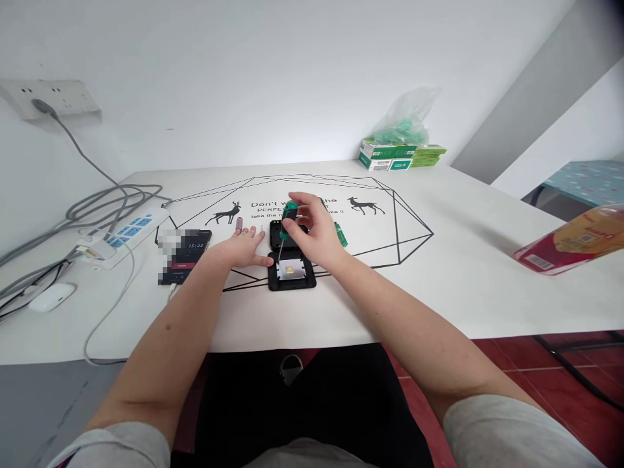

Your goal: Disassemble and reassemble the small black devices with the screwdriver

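Green screwdriver (291,210) gripped in R hand (316,231), L hand (241,249) spread; blk case (292,285) open, silver plate (297,267) in, driver work prob unfinished.

Wears lt-grey slvs (497,432) (short) w/ blk bottoms (341,416).

The bare left forearm (173,331), emerging from a light grey sleeve (121,443), slants forward and inward to a bare left hand (241,250) held low and palm down, its fingers loosely spread and its thumb stretched out toward the right. From a matching grey sleeve (492,426), the bare right forearm (409,318) angles inward to a bare right hand (316,231), raised higher, with its fingers and thumb curled in a grip.
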Demonstrator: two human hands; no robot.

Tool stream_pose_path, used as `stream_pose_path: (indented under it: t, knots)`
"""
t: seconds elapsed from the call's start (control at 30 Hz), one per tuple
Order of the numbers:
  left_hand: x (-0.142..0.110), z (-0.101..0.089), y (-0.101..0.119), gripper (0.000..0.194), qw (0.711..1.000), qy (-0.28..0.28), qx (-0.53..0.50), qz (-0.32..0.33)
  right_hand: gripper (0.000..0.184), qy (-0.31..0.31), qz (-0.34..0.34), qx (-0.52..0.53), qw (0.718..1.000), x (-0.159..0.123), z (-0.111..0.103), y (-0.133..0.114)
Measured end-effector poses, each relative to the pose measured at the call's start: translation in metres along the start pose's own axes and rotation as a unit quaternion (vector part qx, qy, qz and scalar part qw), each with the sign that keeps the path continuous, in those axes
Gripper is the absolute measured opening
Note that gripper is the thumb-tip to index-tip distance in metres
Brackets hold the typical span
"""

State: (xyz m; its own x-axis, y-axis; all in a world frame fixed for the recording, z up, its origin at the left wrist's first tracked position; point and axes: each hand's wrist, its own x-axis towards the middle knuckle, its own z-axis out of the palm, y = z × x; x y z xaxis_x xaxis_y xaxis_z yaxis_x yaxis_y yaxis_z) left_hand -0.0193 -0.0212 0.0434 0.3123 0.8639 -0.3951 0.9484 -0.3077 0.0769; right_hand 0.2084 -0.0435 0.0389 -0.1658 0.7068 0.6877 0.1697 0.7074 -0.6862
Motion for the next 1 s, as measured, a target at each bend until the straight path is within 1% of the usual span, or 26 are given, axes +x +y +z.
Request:
stream_pose_path:
  t: [0.07,0.13,0.2,0.27,0.37,0.53,0.63,0.67,0.7,0.8,0.83,0.9,1.0]
  knots:
    - [0.001,0.000,0.000,0.116,1.000,0.001,0.003,0.002,0.046,-0.013,0.015,0.034,0.999,-0.001,0.000,0.000]
    - [0.000,-0.001,0.002,0.117,1.000,-0.001,0.005,0.001,0.045,-0.029,0.021,0.046,0.998,-0.001,0.000,0.000]
    - [-0.002,-0.002,0.003,0.117,1.000,-0.005,0.006,-0.005,0.042,-0.036,0.012,0.025,0.999,-0.001,-0.001,0.000]
    - [-0.003,-0.003,0.005,0.116,1.000,-0.004,0.002,-0.013,0.044,-0.035,0.000,-0.010,0.999,-0.001,-0.001,-0.001]
    - [-0.004,-0.003,0.005,0.116,1.000,0.003,-0.008,-0.012,0.049,-0.025,-0.002,-0.033,0.999,0.000,-0.001,0.000]
    - [-0.009,-0.009,0.005,0.114,1.000,-0.002,-0.014,-0.008,0.049,0.014,0.020,-0.003,1.000,0.001,-0.001,0.004]
    - [-0.015,-0.017,0.008,0.110,0.999,0.028,-0.032,0.029,0.051,0.042,0.032,0.009,0.999,0.002,-0.002,0.010]
    - [-0.017,-0.018,0.009,0.103,0.997,0.047,-0.044,0.050,0.051,0.049,0.032,0.011,0.998,0.003,-0.003,0.013]
    - [-0.018,-0.020,0.010,0.092,0.993,0.067,-0.057,0.074,0.052,0.055,0.031,0.011,0.998,0.003,-0.003,0.015]
    - [-0.014,-0.019,0.011,0.043,0.977,0.115,-0.093,0.152,0.054,0.072,0.024,0.009,0.997,0.003,-0.002,0.022]
    - [-0.011,-0.018,0.010,0.033,0.972,0.127,-0.099,0.171,0.055,0.078,0.022,0.008,0.997,0.003,-0.002,0.024]
    - [-0.004,-0.014,0.007,0.027,0.964,0.158,-0.098,0.189,0.054,0.094,0.016,0.006,0.995,0.003,-0.002,0.027]
    - [0.009,-0.010,-0.002,0.022,0.961,0.200,-0.065,0.179,0.053,0.117,0.009,0.000,0.993,0.004,-0.003,0.028]
